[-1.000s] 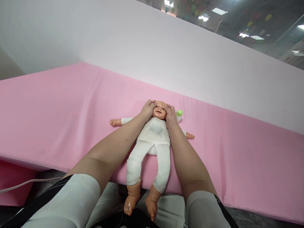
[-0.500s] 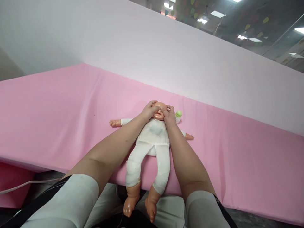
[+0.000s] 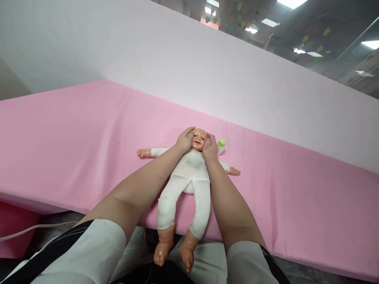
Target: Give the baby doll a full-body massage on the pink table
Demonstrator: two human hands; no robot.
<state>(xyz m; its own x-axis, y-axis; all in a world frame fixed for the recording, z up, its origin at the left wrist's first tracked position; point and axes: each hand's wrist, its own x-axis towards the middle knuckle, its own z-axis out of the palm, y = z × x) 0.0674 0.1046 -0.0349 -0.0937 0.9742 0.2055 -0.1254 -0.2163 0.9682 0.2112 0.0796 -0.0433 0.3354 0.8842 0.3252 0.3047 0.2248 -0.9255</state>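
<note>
Fingers (image 3: 189, 132) of both hands curl against the cheeks of a plastic baby doll in a white cloth bodysuit (image 3: 191, 169), the left hand (image 3: 185, 140) cupping one side of its hard, glossy head and the right hand (image 3: 209, 146) the other, neither fully closed. The doll lies face up on a pink fabric-covered bench (image 3: 74, 138), arms spread, its bare plastic feet hanging over the near edge above the person's lap. A small green-capped bottle (image 3: 220, 145) stands just beside the head. Behind rises a pale lilac padded wall (image 3: 207, 79). Judging by looks, the doll is light, its stuffed body soft and floppy, its head stiff and somewhat slippery; the torso seems the surest hold.
</note>
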